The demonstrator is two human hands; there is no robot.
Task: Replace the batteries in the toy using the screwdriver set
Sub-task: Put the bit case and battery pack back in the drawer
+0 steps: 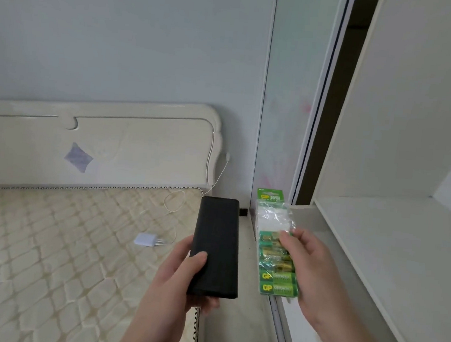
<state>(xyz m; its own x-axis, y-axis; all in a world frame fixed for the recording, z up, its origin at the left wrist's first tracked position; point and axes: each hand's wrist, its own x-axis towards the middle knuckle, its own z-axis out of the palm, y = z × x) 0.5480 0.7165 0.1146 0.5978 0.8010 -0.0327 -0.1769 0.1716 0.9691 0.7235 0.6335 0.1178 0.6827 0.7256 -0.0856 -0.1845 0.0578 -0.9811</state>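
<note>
My left hand (182, 273) grips a long black case (216, 246), held upright over the right edge of the mattress, thumb on its front face. My right hand (311, 271) holds a green pack of batteries (276, 260) in torn clear wrap, with several green cells showing and a white card part at its top. The pack hangs above the gap between the bed and the wardrobe. No toy is in view.
A bare quilted mattress (62, 252) with a cream headboard (112, 144) fills the left. A white charger plug (146, 239) with a thin white cable (174, 199) lies on it. An open white wardrobe shelf (390, 267) is at the right.
</note>
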